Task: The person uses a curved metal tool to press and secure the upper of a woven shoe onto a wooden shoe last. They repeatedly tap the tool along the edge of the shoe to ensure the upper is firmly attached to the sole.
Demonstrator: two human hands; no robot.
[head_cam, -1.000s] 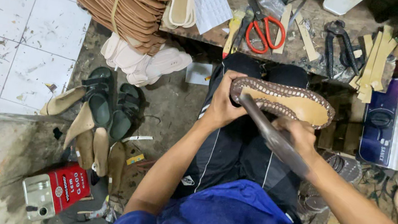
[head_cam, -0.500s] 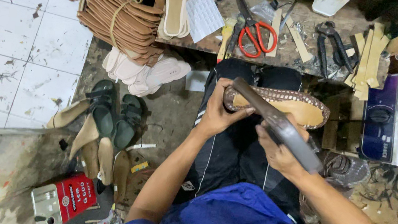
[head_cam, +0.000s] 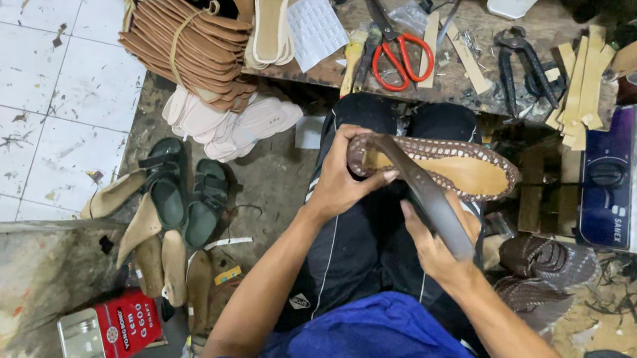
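The left hand [head_cam: 347, 178] is gripping the heel end of a woven brown shoe [head_cam: 449, 167], fingers curled around it and the thumb pressing along its side. The right hand [head_cam: 436, 246] is closing around a flat dark tool [head_cam: 430, 197], its fingers wrapped on the handle end, while the blade end is reaching up toward eleven o'clock into the shoe's opening. The shoe is resting above the person's lap, over the dark trousers [head_cam: 358, 249], just below the worktop edge.

Compared with a second ago, the tool is lying lower and deeper along the tan insole, its tip now sitting near the heel by the left thumb; the shoe itself is hardly shifting. In my judgement the tool is being worked along the inside rather than just held against it.

Further out, at twelve o'clock on the worktop [head_cam: 458, 95], red-handled scissors [head_cam: 399, 51] and dark pliers [head_cam: 523, 58] are lying. At ten o'clock a tied bundle of brown soles [head_cam: 185, 45] is hanging off the edge. At nine o'clock green sandals [head_cam: 187, 195] are sitting on the floor, and at seven o'clock a red tin [head_cam: 123, 321].
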